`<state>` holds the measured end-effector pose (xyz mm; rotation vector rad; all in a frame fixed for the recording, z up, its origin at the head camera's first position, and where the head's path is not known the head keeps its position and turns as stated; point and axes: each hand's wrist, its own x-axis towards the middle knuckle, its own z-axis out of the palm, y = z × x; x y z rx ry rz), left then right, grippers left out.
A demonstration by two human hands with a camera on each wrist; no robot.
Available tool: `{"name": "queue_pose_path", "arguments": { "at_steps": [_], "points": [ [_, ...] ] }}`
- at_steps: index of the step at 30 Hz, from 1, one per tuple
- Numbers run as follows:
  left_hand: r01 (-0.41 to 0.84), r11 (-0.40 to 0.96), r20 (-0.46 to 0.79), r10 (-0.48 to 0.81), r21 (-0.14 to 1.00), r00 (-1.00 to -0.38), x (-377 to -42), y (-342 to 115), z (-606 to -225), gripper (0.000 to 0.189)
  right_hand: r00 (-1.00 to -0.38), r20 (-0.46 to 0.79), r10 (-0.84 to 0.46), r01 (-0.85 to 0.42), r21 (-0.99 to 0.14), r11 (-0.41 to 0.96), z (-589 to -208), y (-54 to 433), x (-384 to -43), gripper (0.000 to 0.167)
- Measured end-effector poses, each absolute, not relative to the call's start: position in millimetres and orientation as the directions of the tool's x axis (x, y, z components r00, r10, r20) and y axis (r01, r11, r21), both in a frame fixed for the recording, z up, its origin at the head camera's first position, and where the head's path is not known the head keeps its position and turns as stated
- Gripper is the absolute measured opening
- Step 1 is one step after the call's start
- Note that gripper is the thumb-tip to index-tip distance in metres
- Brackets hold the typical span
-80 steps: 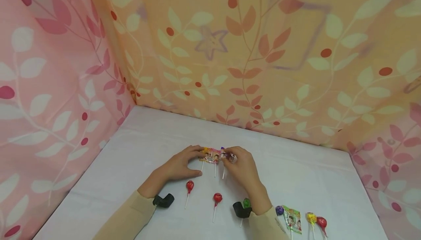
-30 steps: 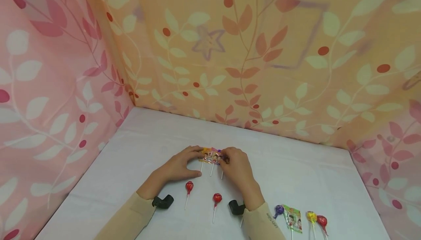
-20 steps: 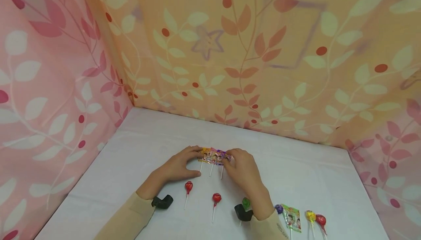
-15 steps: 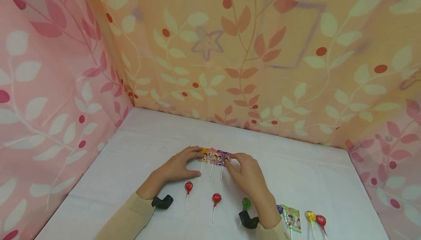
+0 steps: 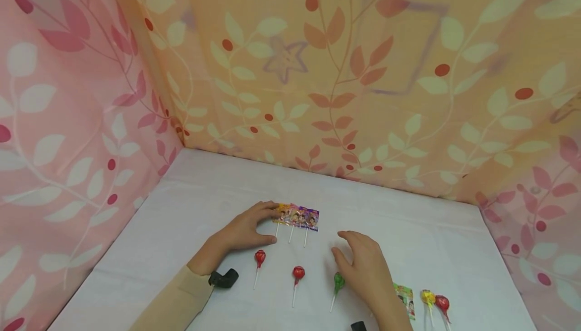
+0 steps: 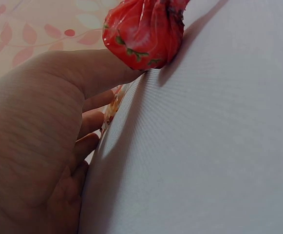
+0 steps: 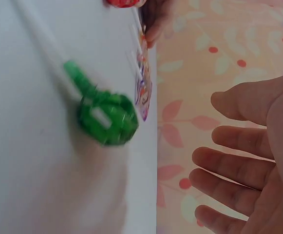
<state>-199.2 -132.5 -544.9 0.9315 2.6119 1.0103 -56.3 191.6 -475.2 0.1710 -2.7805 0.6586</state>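
Note:
Three flat-wrapped lollipops lie side by side in the head view: a yellow one (image 5: 283, 213), a pink one (image 5: 296, 217) and a purple one (image 5: 311, 219), sticks toward me. My left hand (image 5: 245, 226) rests at the row's left end, fingertips touching the yellow wrapper and thumb apart below. Beyond the row's right end my right hand (image 5: 363, 260) is off the table, fingers loosely spread and holding nothing. Beneath its thumb lies a green round lollipop (image 7: 107, 118). A red round lollipop (image 6: 143, 34) lies close to my left thumb, and another red lollipop (image 5: 298, 273) sits between the hands.
Near the front right, a green flat-wrapped lollipop (image 5: 405, 300) is partly hidden by my right forearm. Beside it lie a yellow round lollipop (image 5: 428, 297) and a red one (image 5: 442, 302). Patterned cloth walls (image 5: 290, 94) enclose the white table (image 5: 408, 225) at back and sides.
My right hand has let go of the purple flat lollipop and drawn back right and toward me. The pink and purple lollipops now sit closer to the yellow one. My left hand has stayed put.

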Motion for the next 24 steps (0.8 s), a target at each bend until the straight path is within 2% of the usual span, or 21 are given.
{"name": "queue_pose_path", "arguments": {
  "at_steps": [6, 12, 19, 24],
  "points": [
    [0.49, 0.576, 0.045, 0.618, 0.654, -0.785, -199.3, -130.8, -546.1, 0.064, -0.942, 0.332, -0.043, -0.182, -0.398, 0.899, -481.3, 213.9, -36.1, 0.038],
    [0.482, 0.589, 0.033, 0.611, 0.648, -0.791, -199.1, -132.2, -545.5, 0.065, -0.956, 0.294, -0.025, -0.142, -0.384, 0.912, -492.7, 226.4, -20.6, 0.04],
    [0.472, 0.596, 0.022, 0.605, 0.65, -0.796, -198.0, -130.4, -543.6, 0.065, -0.921, 0.387, -0.056, -0.195, -0.328, 0.924, -509.1, 247.8, -3.8, 0.039],
    [0.476, 0.598, 0.023, 0.607, 0.644, -0.794, -198.0, -131.2, -542.4, 0.065, -0.939, 0.341, -0.053, -0.172, -0.329, 0.928, -512.0, 263.2, 5.6, 0.041]
  ]
}}
